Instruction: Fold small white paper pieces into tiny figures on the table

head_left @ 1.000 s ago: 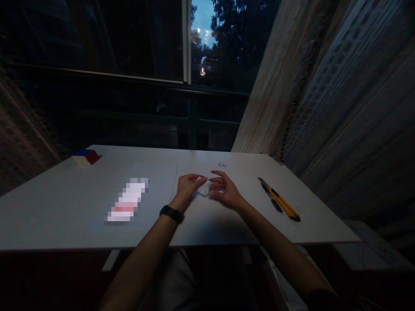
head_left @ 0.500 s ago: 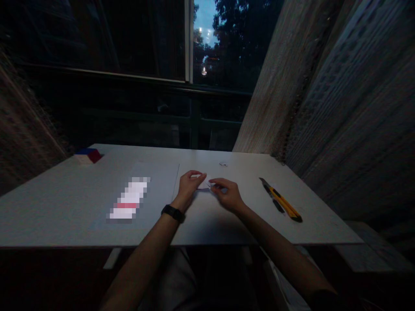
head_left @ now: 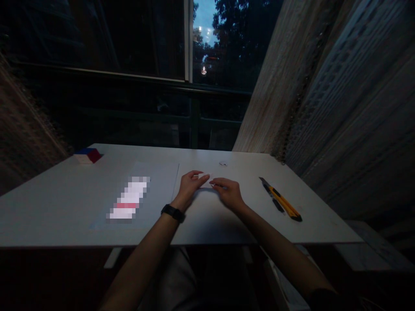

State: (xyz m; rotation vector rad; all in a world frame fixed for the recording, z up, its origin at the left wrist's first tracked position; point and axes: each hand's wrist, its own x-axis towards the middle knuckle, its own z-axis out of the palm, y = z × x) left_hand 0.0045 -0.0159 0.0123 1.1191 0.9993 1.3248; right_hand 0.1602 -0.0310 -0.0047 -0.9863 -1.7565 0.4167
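Note:
Above the middle of the white table, a small piece of white paper (head_left: 205,182) is pinched between the thumb and fingers of my left hand (head_left: 189,186), which wears a black wristband (head_left: 173,212). My right hand (head_left: 229,192) is bent towards the paper from the other side, thumb and fingertips pressed together at its right edge. The dim light hides whatever detail lies between those fingertips. Both hands are close together, a small gap between them.
A yellow-and-black utility knife (head_left: 285,204) lies on the right of the table (head_left: 220,229), beside a dark pen-like tool (head_left: 275,200). White sheets (head_left: 162,185) and a pixelated bright rectangle (head_left: 129,196) are on the left. A coloured cube (head_left: 87,156) and a small scrap (head_left: 223,163) sit farther back.
The paper has turned a little between my fingers, and my left thumb has shifted slightly to the right over it. The tools and sheets have not moved.

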